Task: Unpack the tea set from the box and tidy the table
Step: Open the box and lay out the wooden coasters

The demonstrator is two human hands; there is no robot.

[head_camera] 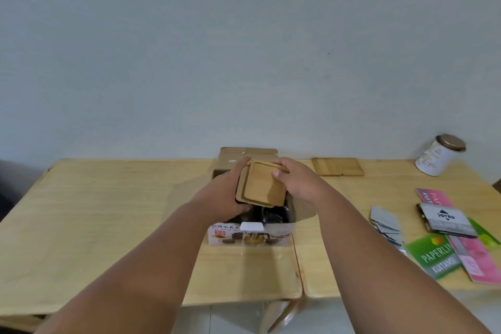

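Square bamboo saucers (259,185), a small stack with raised rims, sit between both hands just above the open cardboard tea-set box (250,233). The left hand (225,194) cups the stack's left edge and underside, while the right hand (291,180) grips the far right corner with its thumb on top. Both hands are closed on the stack.

The top saucer looks offset from the one beneath it, so the main risk is a slip: if the stack tilts during the lift, a saucer could slide off and drop into the box. Dark glass pieces (271,215) lie directly below in the box, and a falling saucer could chip them.

The box stands across the seam where the two halves of the pale wooden table (108,211) meet, so a knock from a forearm might shift it.

More wooden saucers (337,167) lie flat near the wall to the right. A white tin with a bronze lid (439,156) stands farther right, and loose booklets and cards (444,236) crowd the right edge, leaving little room there.
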